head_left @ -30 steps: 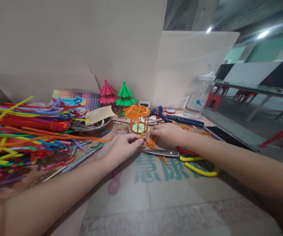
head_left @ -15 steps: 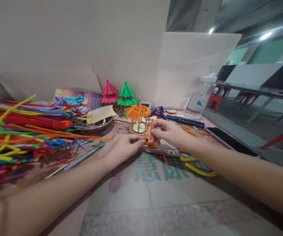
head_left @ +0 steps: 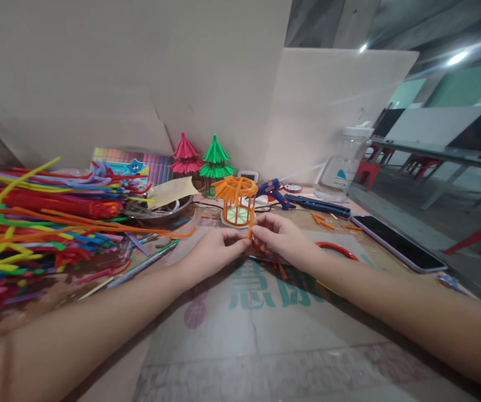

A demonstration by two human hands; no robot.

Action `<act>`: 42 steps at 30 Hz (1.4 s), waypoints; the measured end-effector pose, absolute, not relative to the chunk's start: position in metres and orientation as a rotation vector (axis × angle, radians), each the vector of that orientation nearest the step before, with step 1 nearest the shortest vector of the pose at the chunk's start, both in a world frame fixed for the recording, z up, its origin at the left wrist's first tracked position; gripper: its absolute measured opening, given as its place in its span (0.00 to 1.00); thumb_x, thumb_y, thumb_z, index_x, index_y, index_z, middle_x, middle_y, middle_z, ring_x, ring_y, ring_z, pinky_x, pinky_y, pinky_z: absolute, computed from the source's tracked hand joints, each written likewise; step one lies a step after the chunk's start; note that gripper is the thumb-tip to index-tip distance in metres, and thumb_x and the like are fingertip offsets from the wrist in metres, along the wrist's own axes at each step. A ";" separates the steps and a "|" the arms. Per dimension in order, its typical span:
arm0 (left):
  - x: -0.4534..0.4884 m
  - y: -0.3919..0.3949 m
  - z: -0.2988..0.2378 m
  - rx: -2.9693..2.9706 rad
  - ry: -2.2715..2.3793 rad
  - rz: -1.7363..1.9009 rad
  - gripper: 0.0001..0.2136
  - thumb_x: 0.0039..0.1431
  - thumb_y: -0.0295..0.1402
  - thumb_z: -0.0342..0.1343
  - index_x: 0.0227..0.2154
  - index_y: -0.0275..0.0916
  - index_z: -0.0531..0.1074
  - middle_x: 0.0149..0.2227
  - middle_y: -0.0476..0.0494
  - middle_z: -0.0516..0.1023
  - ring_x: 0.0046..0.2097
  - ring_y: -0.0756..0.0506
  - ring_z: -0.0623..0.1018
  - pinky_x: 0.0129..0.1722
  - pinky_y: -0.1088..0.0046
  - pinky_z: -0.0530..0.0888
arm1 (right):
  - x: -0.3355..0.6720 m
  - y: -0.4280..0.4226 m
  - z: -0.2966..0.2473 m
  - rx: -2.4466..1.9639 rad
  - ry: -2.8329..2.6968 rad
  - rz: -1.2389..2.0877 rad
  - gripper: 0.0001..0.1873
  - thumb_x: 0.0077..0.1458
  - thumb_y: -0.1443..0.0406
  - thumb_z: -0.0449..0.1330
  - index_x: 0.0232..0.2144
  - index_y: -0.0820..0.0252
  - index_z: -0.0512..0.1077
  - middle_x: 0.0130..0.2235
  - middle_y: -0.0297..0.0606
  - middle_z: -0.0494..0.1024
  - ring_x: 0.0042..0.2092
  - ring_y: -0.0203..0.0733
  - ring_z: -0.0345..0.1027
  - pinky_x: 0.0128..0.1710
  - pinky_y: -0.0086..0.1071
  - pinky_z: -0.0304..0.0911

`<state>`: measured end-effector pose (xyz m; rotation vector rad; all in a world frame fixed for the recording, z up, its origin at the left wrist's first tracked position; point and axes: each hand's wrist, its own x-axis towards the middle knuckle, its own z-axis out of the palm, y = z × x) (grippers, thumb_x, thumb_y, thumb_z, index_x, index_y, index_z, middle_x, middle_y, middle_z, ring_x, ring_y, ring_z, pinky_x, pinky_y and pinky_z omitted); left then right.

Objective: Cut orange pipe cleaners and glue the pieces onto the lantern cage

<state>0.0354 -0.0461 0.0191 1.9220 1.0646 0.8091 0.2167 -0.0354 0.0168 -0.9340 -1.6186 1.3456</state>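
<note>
Tall cardboard boards (head_left: 140,84) stand propped behind the bench, probably as a screen against the open hall to the right. A flattened printed carton (head_left: 265,335) covers the tabletop, likely to catch glue and offcuts. The heap of pipe cleaners (head_left: 35,223) lies piled to the left, ends pointing inward, within easy reach. Both forearms stretch forward and meet near the middle. The water bottle (head_left: 345,164) and the phone (head_left: 397,243) sit off to the right, away from the mess. The pink model (head_left: 185,156) and the green model (head_left: 216,159) are parked at the back against the board. The glue gun (head_left: 274,192) rests beside them with its nozzle away from the hands. Just beyond the fingertips stands the orange frame (head_left: 237,202) on its pale disc. The right hand (head_left: 280,237) has thumb and forefinger clamped on a short orange piece (head_left: 250,228), held upright just in front of the frame's posts. The left hand (head_left: 211,254) has its fingers drawn together with the tips at the piece's lower end. Whether it truly grips I cannot tell. The right wrist hides most of a red loop (head_left: 336,250), so I can't say what tool it belongs to, and the bowl's contents under the yellow paper are unclear.
</note>
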 end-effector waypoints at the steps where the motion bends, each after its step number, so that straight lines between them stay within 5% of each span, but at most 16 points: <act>1: 0.035 -0.046 0.019 1.920 1.072 0.808 0.12 0.58 0.36 0.54 0.34 0.37 0.80 0.36 0.46 0.84 0.37 0.45 0.80 0.39 0.74 0.73 | 0.217 -0.036 0.017 -0.942 -1.634 1.349 0.15 0.49 0.54 0.62 0.33 0.58 0.67 0.26 0.27 0.70 0.24 0.30 0.60 0.25 0.27 0.57; 8: 0.034 -0.045 0.019 1.935 1.080 0.789 0.13 0.58 0.35 0.52 0.34 0.36 0.81 0.35 0.46 0.84 0.36 0.45 0.79 0.38 0.74 0.72 | 0.218 -0.036 0.019 -1.081 -1.752 1.161 0.16 0.46 0.53 0.64 0.26 0.59 0.68 0.27 0.31 0.71 0.29 0.36 0.63 0.31 0.31 0.61; 17: 0.031 -0.044 0.016 1.895 1.082 0.777 0.13 0.58 0.38 0.55 0.36 0.37 0.81 0.36 0.45 0.84 0.37 0.45 0.80 0.38 0.73 0.73 | 0.220 -0.035 0.018 -1.099 -1.758 1.113 0.17 0.46 0.52 0.64 0.26 0.58 0.68 0.26 0.30 0.69 0.27 0.34 0.61 0.27 0.29 0.57; 42: 0.031 -0.042 0.016 1.988 1.081 0.726 0.14 0.60 0.37 0.52 0.33 0.35 0.80 0.32 0.48 0.81 0.33 0.49 0.76 0.32 0.77 0.68 | 0.219 -0.036 0.014 -1.071 -1.661 1.269 0.15 0.47 0.54 0.64 0.28 0.58 0.68 0.24 0.29 0.69 0.26 0.34 0.63 0.27 0.30 0.62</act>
